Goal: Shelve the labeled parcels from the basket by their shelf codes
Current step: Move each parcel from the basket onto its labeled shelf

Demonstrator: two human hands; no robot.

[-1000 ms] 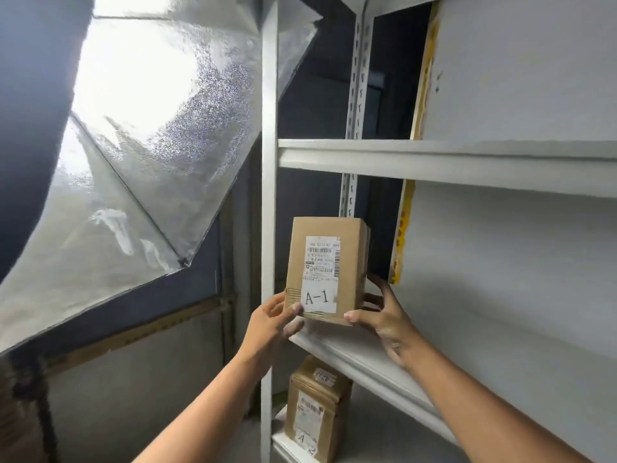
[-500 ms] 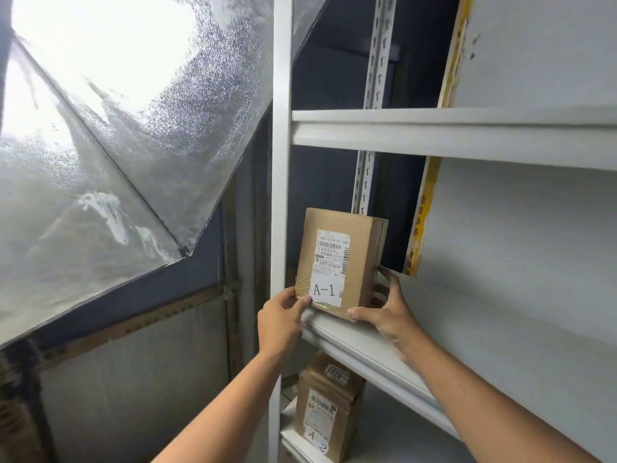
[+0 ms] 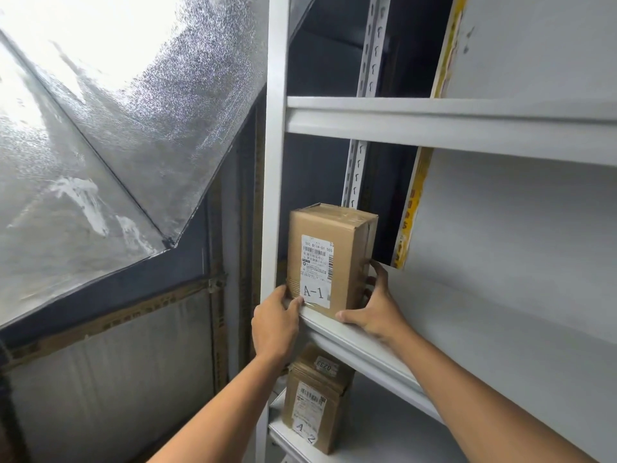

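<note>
2 hands on 1 box. Held the box (image 3: 329, 262) upright at the left end of the shelf (image 3: 370, 350), base on the front lip, left side just beside the post (image 3: 275, 162), "A-1" label facing out. Looked, as a judgement, nearly placed: base down, but near the front edge.

To finish well, called for a level push straight back, both hands moving together so the box did not twist against the post. Needed the base kept flat on the board, not tipped on its rear edge. Wanted the label left facing forward and readable. Warranted letting go only once the whole base sat behind the lip, 1 hand at a time. Risked a topple forward if released early, given the tall, narrow shape.

Gripped low with the left hand (image 3: 275, 324): thumb pressed on the bottom of the label, fingers curled round the left corner and mostly hidden behind the post. Clasped the lower right corner with the right hand (image 3: 379, 309): thumb along the front bottom edge, fingers spread up the right side, touching the cardboard. Held nothing else in either hand.

Below, on the next shelf down, 1 A-2 box (image 3: 315, 407) stood already shelved.
</note>
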